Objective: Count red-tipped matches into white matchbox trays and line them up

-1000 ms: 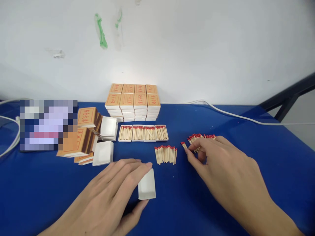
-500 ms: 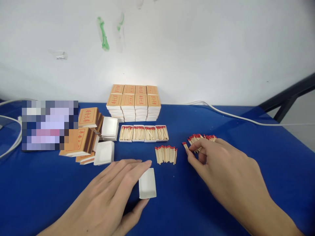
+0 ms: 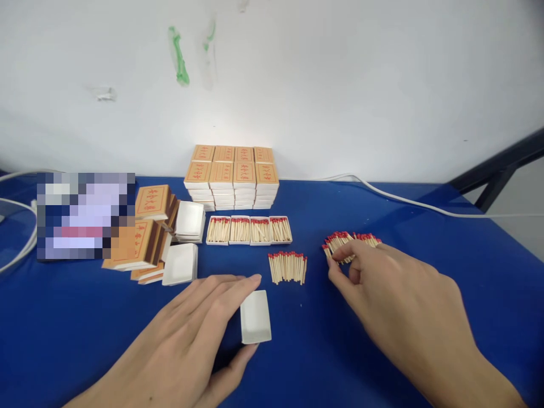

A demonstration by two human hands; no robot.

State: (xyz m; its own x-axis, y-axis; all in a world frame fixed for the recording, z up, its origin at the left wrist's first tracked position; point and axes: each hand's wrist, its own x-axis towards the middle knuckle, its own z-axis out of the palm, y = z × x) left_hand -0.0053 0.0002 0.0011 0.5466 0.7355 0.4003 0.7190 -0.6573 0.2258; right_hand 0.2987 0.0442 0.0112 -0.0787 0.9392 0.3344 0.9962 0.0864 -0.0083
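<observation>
An empty white matchbox tray (image 3: 255, 318) stands on the table at the lower middle. My left hand (image 3: 193, 334) is closed around it, fingers at its far end and thumb at the near end. On the right, my right hand (image 3: 395, 306) pinches red-tipped matches (image 3: 326, 250) between thumb and forefinger. It partly covers a loose heap of matches (image 3: 340, 238). Between the hands lies a flat row of matches (image 3: 288, 267), heads pointing away. Behind that row, several matchbox trays (image 3: 249, 230) filled with matches sit side by side.
Stacked orange-topped matchboxes (image 3: 232, 174) stand against the wall. To the left are matchbox sleeves (image 3: 140, 243) and stacked empty white trays (image 3: 180, 264). A blurred-out device (image 3: 85, 218) lies at far left. A white cable (image 3: 395, 204) runs along the back of the blue table (image 3: 314, 357).
My right hand has shifted slightly right, toward the match heap, with the pinched matches. My left hand and the tray stay in nearly the same place.
</observation>
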